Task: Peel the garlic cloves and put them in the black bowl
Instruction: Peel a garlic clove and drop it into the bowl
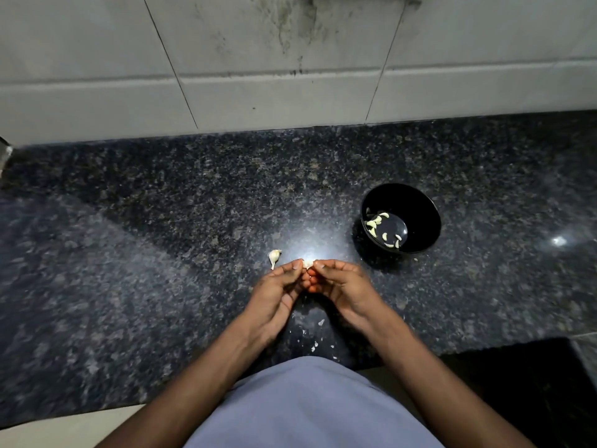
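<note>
Papery white skin shows between the two hands, where a garlic clove [307, 263] is pinched from both sides just above the dark speckled bench [161, 221]. The left hand [277, 292] holds it with thumb and curled fingers [292, 265], and the right hand [342, 286] meets it with its own fingertips clamped on the other end; how much skin is already off is too small to tell. A second clove [274, 256], unpeeled with its tail on, lies on the bench just beside the left hand. The black bowl [420, 202] stands to the right, apart from the hands, with several peeled cloves [376, 224] lying in its bottom. Scraps of skin [318, 334] dot the bench near the person's body.

A clove like this is likely light, firm and small, and slippery once bare, while its skin is thin and tears easily. Holding the body steady and picking at the skin from the tip or root end seems the sound grip.
</note>
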